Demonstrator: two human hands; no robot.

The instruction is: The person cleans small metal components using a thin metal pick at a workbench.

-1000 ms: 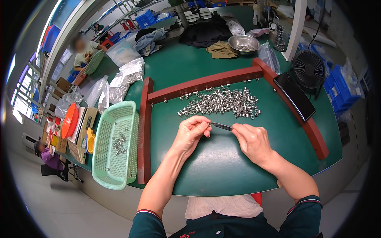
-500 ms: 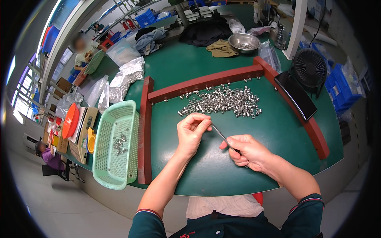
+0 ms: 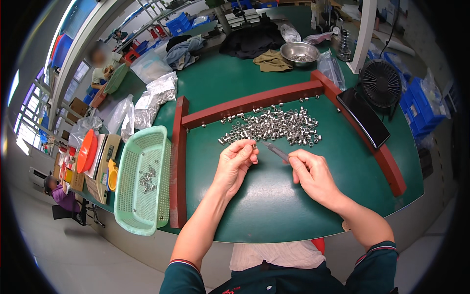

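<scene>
Fingers have bare table (image 3: 267, 210) toward the near edge, red bars (image 3: 254, 101) on the other sides, those of the left hand (image 3: 232, 164) pinching a small metal piece (image 3: 254, 146), the right hand (image 3: 313, 177) gripping a slim tool (image 3: 277, 152) pointed toward it, before heaped metal rings (image 3: 276, 125), a green basket (image 3: 165, 183) beside the left bar (image 3: 178, 171)

Dark-green sleeves (image 3: 373, 271), striped cuffs (image 3: 185, 263)
</scene>
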